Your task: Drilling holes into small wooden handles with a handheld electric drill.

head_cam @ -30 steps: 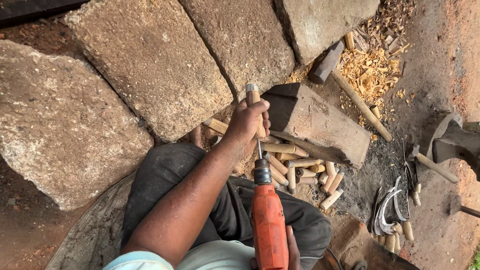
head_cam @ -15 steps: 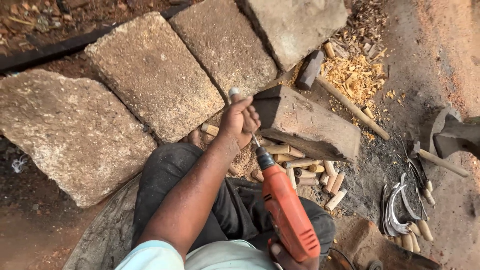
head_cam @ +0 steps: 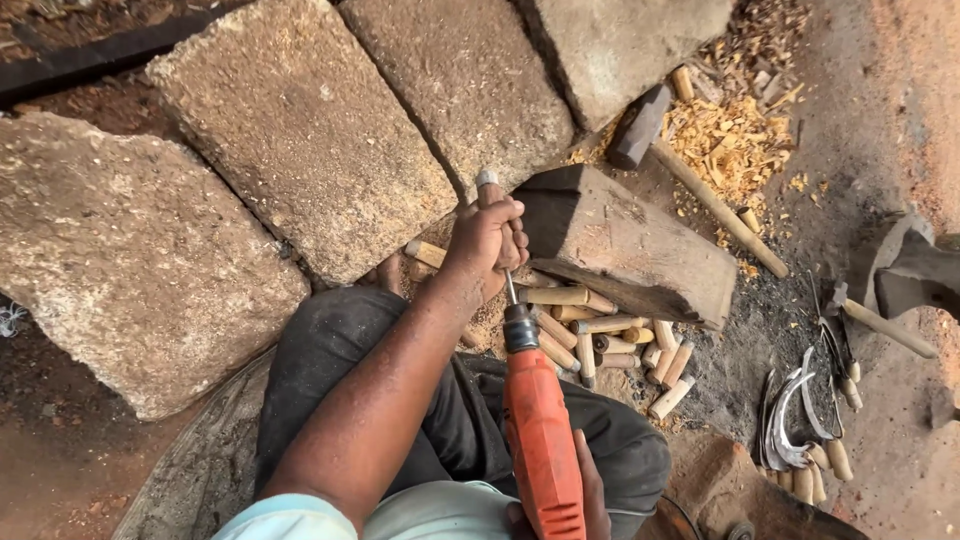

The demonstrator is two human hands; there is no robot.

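No packages, labels, signs or screens show anywhere in this view. Nothing printed or boxed lies among the things on the ground.

The right hand point(head_cam: 592, 500) is mostly hidden behind the orange drill point(head_cam: 540, 440) and cut off by the bottom edge. The drill bit's tip vanishes inside the left hand point(head_cam: 487, 240), whose grip covers most of a wooden handle point(head_cam: 488, 186).
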